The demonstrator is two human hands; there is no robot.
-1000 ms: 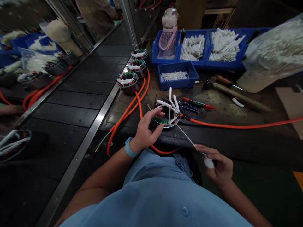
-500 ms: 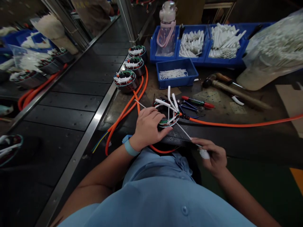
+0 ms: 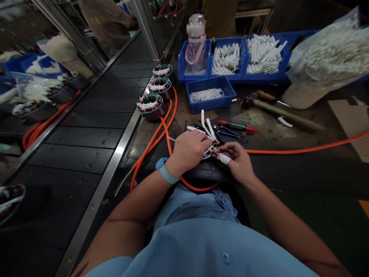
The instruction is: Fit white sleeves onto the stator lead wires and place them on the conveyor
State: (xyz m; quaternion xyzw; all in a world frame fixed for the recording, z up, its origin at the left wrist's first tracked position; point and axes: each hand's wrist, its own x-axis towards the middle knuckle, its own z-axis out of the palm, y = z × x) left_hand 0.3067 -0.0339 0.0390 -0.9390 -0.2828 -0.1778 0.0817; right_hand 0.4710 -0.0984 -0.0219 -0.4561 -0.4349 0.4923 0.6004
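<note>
A motor stator (image 3: 206, 156), a wound ring with white sleeved leads (image 3: 209, 129) standing up from it, lies near the bench's front edge, largely covered by my hands. My left hand (image 3: 188, 151) is closed over its left side with fingers bent; the thumb is hidden. At the ring's right side, my right hand (image 3: 239, 161) pinches a thin white lacing cord (image 3: 215, 149). A white wrap (image 3: 223, 158) shows at the right fingers. One loose cord end (image 3: 171, 139) sticks out left of my left hand.
Several finished-looking stators (image 3: 150, 104) with orange cables (image 3: 152, 144) line the conveyor edge (image 3: 122, 143). Behind the work are a blue tray of short cords (image 3: 211, 107), bins of white sleeves (image 3: 263, 55) and a bottle (image 3: 195, 50). Pliers (image 3: 227, 132), a red marker (image 3: 238, 126) and a hammer (image 3: 288, 111) lie rightward.
My right hand has come from the lower right up and left to the stator, cord between its fingers. The left hand has rolled further over the ring. The view has shifted slightly.
</note>
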